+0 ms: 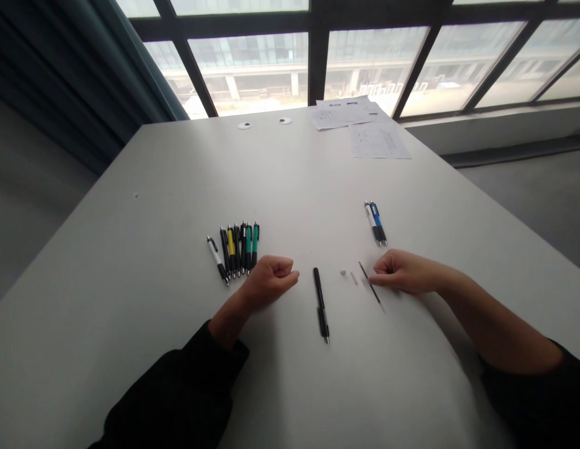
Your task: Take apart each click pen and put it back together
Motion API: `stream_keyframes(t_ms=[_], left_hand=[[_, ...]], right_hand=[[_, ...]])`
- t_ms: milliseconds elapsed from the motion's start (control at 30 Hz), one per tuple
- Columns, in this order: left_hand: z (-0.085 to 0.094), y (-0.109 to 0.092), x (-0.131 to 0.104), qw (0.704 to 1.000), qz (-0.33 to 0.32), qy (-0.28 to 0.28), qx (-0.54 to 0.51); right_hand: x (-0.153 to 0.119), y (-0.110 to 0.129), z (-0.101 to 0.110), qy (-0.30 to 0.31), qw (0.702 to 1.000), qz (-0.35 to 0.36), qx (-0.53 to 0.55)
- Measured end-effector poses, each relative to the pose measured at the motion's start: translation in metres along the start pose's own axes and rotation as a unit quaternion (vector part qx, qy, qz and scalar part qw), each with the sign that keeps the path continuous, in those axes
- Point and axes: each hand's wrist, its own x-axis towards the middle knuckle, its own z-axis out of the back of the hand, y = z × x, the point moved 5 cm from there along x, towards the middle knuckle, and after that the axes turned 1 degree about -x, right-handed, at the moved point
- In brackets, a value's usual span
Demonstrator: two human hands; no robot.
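Observation:
My left hand is a closed fist resting on the table just right of a row of pens with white, black, yellow and green barrels. Nothing shows in it. Between my hands lies a black pen, its metal tip toward me. Right of it are a small metallic piece, a tiny spring-like piece and a thin dark refill. My right hand is also a closed fist, its thumb side at the refill, with nothing visible inside.
A white pen and a blue pen lie side by side beyond my right hand. Printed papers and two small white ovals are near the white table's far edge, by the windows.

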Motion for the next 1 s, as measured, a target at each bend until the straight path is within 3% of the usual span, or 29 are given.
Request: stream_keyframes(t_ms=[100,200,300,400,633,700,833,1000], left_hand=[[-0.007,-0.009,-0.003,0.999,0.019,-0.024,0.040],[-0.022,-0.024,-0.009,0.992,0.048,-0.051,0.101],[-0.040,-0.030,-0.016,0.973,0.112,-0.010,0.200],[-0.045,-0.031,-0.019,0.971,0.141,0.004,0.192],[-0.030,-0.027,-0.012,0.991,0.116,0.006,0.060],[-0.029,-0.025,-0.010,0.993,0.106,0.006,-0.049],[-0.033,-0.020,-0.009,0.954,0.085,0.011,-0.289],[-0.040,-0.019,-0.013,0.899,0.029,0.061,-0.432]], right_hand=[[-0.004,0.008,-0.001,-0.001,0.999,-0.024,-0.028],[-0.011,0.020,0.000,-0.046,0.991,-0.050,-0.116],[-0.016,0.033,-0.001,-0.106,0.972,-0.039,-0.206],[-0.016,0.034,-0.005,-0.129,0.960,-0.042,-0.244],[-0.014,0.024,-0.002,-0.140,0.961,-0.084,-0.224],[-0.016,0.024,0.000,-0.142,0.960,-0.093,-0.221],[-0.018,0.025,-0.001,-0.134,0.961,-0.100,-0.219],[-0.016,0.022,-0.001,-0.133,0.961,-0.103,-0.220]])
